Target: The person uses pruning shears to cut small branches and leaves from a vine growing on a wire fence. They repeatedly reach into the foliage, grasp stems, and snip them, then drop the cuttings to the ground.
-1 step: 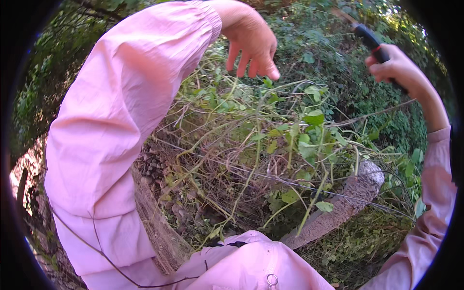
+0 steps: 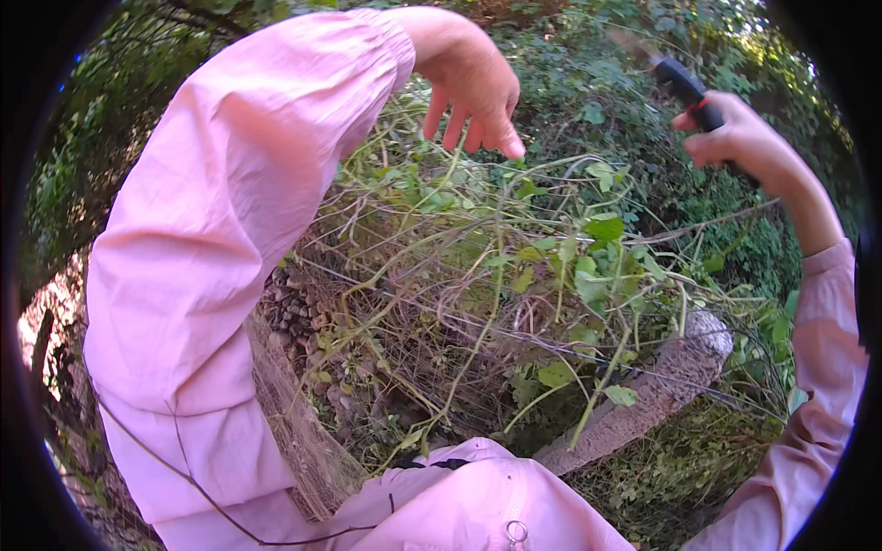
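Note:
My left hand (image 2: 480, 84) hangs over the top of a tangle of green vines (image 2: 501, 243), its fingers apart and pointing down with nothing in them. Raised at the upper right, my right hand (image 2: 746, 140) is wrapped round a black-handled bladed tool (image 2: 680, 83) with a small red detail on the grip. The tool's blade points up and left against the foliage; it is blurred, so its exact kind cannot be told. Loose stems and leaves lie below and between my two hands, and the tool is apart from them.
A rough, tilted concrete post (image 2: 657, 381) stands at the lower right, with thin wires (image 2: 542, 344) running across the vines. Weathered wood (image 2: 299, 422) and a pile of stones (image 2: 283, 308) lie beside my left sleeve. A bare twig (image 2: 197, 482) crosses that sleeve. Dense foliage (image 2: 588, 83) fills the back.
My right hand and the tool have moved a little left and down. My left hand has shifted slightly left and stays open.

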A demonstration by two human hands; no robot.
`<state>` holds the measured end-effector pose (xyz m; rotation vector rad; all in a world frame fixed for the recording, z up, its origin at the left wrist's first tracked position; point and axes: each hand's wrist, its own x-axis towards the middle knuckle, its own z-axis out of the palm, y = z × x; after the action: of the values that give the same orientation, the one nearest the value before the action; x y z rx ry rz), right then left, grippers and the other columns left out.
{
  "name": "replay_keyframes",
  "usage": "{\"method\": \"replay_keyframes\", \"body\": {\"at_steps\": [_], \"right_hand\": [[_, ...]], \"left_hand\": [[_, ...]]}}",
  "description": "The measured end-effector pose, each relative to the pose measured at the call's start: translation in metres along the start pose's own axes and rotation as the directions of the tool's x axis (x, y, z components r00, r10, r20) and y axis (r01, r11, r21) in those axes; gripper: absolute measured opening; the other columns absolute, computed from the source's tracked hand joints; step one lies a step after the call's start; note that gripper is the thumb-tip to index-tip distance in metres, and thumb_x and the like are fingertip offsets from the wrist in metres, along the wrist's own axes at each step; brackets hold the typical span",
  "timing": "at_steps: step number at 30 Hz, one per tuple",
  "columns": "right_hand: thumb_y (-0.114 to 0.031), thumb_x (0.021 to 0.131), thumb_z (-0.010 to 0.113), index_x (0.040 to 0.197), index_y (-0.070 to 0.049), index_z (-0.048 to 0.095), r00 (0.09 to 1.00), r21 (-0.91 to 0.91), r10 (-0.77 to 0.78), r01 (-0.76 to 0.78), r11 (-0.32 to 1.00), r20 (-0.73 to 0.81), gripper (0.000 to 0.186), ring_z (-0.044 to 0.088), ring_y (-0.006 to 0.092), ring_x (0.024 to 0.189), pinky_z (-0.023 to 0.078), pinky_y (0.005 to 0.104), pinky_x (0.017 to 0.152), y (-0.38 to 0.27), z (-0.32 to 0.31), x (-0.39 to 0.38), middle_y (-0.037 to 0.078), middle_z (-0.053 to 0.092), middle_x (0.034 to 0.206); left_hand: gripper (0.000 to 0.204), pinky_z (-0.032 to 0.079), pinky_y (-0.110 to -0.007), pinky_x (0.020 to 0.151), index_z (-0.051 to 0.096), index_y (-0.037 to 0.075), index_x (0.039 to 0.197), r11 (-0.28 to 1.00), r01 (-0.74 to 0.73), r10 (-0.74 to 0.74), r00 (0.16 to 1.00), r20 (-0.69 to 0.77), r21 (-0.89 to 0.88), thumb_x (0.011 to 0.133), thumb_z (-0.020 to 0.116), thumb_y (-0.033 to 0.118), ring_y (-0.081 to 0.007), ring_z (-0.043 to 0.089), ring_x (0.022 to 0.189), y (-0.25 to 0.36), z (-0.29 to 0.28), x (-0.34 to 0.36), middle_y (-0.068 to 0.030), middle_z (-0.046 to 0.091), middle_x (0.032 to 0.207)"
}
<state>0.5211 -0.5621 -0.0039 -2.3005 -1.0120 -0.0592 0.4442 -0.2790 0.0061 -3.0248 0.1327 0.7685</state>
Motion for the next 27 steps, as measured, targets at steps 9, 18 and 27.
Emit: {"method": "replay_keyframes", "body": {"at_steps": [9,18,27], "right_hand": [[-0.017,0.061,0.071,0.091,-0.001,0.054,0.905,-0.106,-0.24,0.294,0.95,0.351,0.037,0.054,0.0232,0.074,0.043,0.0351,0.069,-0.041,0.17,0.084,0.009,0.056,0.077],[-0.016,0.061,0.073,0.095,-0.001,0.055,0.81,-0.356,-0.178,0.427,0.831,0.558,0.04,0.062,0.0334,0.084,0.048,0.0408,0.075,-0.026,0.235,0.101,0.018,0.063,0.084],[-0.004,0.062,0.068,0.078,-0.003,0.046,0.891,-0.368,-0.381,0.45,0.814,0.246,0.027,0.053,0.0166,0.066,0.042,0.0302,0.064,-0.049,0.143,0.118,0.005,0.053,0.07]], "left_hand": [[0.06,0.053,-0.037,0.075,0.063,-0.002,0.109,0.995,0.097,-0.091,0.98,0.175,-0.025,0.082,0.063,0.052,-0.0264,0.062,0.093,-0.049,0.102,-0.029,-0.0158,0.065,0.102],[0.051,0.049,-0.039,0.074,0.066,-0.001,0.099,0.999,-0.051,0.05,0.994,-0.095,-0.012,0.081,0.064,0.047,-0.0293,0.064,0.084,-0.08,0.161,-0.051,-0.0157,0.068,0.093],[0.048,0.052,-0.035,0.083,0.065,-0.004,0.103,0.981,-0.125,-0.008,0.736,-0.677,-0.147,0.08,0.069,0.038,-0.025,0.065,0.089,-0.083,0.139,-0.095,-0.0167,0.066,0.1]]}}
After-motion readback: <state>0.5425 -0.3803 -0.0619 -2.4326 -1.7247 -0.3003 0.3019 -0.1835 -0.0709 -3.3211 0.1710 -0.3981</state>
